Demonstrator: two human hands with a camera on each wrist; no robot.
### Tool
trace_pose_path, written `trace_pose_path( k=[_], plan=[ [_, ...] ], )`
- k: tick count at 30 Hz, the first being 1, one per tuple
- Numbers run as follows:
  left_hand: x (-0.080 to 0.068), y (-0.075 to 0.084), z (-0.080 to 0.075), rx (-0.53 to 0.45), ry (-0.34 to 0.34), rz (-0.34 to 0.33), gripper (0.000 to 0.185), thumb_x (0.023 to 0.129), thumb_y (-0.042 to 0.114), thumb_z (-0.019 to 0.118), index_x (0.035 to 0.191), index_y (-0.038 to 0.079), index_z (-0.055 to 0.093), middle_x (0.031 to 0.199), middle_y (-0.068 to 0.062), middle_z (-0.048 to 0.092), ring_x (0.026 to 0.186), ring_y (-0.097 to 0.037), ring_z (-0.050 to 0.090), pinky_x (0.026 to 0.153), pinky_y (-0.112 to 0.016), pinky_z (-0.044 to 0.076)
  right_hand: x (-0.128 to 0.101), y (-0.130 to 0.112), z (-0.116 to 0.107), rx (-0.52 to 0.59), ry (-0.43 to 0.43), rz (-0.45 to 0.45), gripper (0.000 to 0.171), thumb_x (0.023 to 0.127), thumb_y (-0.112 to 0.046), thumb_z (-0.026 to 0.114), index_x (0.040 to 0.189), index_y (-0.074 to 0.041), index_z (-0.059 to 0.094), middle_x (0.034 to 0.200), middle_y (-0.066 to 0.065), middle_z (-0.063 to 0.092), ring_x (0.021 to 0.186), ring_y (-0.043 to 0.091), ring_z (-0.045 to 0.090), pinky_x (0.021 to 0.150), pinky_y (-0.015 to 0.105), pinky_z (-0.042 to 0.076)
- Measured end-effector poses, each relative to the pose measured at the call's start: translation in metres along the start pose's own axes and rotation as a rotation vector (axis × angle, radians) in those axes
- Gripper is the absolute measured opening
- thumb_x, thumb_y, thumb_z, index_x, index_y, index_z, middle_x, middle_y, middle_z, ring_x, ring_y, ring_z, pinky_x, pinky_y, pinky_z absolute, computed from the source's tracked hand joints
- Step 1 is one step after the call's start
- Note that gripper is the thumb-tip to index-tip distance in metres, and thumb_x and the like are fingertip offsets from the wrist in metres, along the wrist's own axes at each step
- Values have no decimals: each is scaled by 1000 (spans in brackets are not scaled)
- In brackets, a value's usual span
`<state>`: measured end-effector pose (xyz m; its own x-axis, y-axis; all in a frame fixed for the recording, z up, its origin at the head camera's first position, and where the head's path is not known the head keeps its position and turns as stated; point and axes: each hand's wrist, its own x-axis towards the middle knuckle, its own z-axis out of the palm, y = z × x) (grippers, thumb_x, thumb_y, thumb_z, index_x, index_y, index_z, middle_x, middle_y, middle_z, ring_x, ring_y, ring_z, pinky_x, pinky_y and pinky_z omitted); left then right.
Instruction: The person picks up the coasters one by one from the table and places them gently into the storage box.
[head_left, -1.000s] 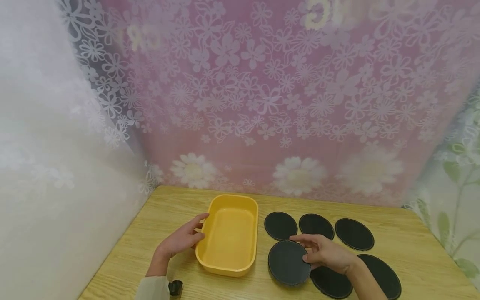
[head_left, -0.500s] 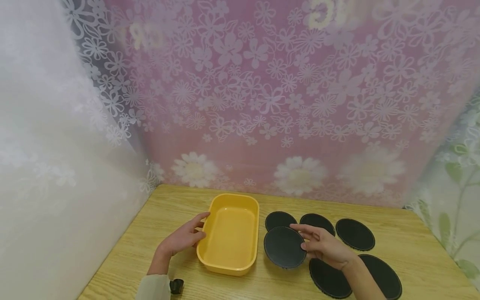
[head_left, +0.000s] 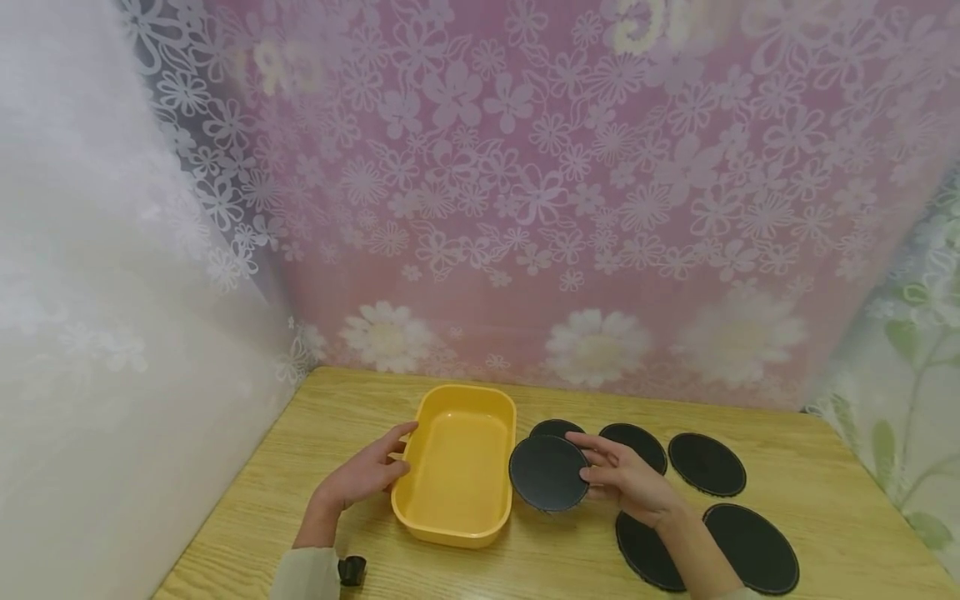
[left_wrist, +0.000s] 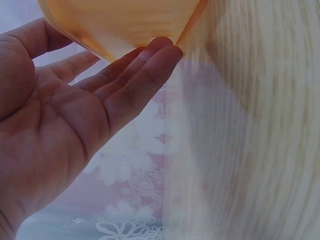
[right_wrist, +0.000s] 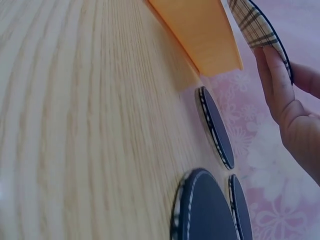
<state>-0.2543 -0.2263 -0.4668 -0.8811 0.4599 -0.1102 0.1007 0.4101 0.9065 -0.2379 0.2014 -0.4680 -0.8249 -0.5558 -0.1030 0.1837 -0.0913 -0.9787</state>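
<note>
My right hand [head_left: 628, 481] pinches a round black coaster [head_left: 550, 473] by its right edge, thumb on top. The coaster is raised over the table beside the yellow tray's right rim. In the right wrist view, the held coaster [right_wrist: 256, 27] shows a plaid underside with fingers beneath it. My left hand [head_left: 366, 475] is at the left side of the yellow tray [head_left: 512, 479], fingertips touching it. In the left wrist view, the fingers [left_wrist: 135, 85] reach fairly straight along the tray's outer wall [left_wrist: 115, 30]. The tray's inside holds nothing.
Several more black coasters lie on the wooden table [head_left: 420, 575]: one coaster [head_left: 555, 427] partly hidden behind the held one, others at back right [head_left: 707, 463] and front right [head_left: 752, 548]. A small black object [head_left: 352, 571] is by the left sleeve. A flowered cloth [head_left: 480, 208] hangs behind.
My right hand has lifted the coaster and carried it left and away from me, close to the tray's right rim. The left hand and the tray have stayed put.
</note>
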Motion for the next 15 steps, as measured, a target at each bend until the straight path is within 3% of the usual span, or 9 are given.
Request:
trace_pose_path(
  k=[1,3,6,9,12,15],
  plan=[
    [0,0,0,0,0,0,65,100,12,52,158,12,23,141,-29,43,88,-23,58,71,-37,49,2,1,1,11,1,-10,71,99,-2,56,158,-1,17,163,26,-3,84,4,53,75,23,51],
    [0,-1,0,-2,-1,3,65,100,13,52,158,11,23,141,-29,43,90,-24,59,72,-37,50,5,1,4,27,-2,-27,72,99,-1,56,158,0,15,163,25,-8,88,2,58,76,23,53],
    [-1,-1,0,-5,-3,4,65,101,13,52,158,11,23,142,-29,43,95,-24,59,73,-37,51,10,1,8,44,8,-33,74,98,-1,57,158,0,14,163,24,-2,96,3,61,79,23,54],
    [-1,-1,-1,-5,-3,3,64,101,14,52,158,11,23,142,-29,43,96,-24,59,73,-37,51,17,-1,14,60,15,-35,76,97,-2,59,158,1,13,161,19,24,92,5,63,79,24,54],
    [-1,0,-1,-5,-4,0,64,101,14,52,158,11,23,142,-29,43,94,-24,60,73,-37,51,25,-3,21,91,-2,-46,76,97,0,58,158,2,13,148,9,49,93,8,66,79,25,55],
    [-1,0,-1,-10,-11,6,64,101,13,51,158,10,22,141,-30,43,90,-25,60,73,-37,51,34,-4,29,121,-22,-51,73,97,1,57,157,2,16,135,3,59,98,12,68,80,25,56]
  ],
)
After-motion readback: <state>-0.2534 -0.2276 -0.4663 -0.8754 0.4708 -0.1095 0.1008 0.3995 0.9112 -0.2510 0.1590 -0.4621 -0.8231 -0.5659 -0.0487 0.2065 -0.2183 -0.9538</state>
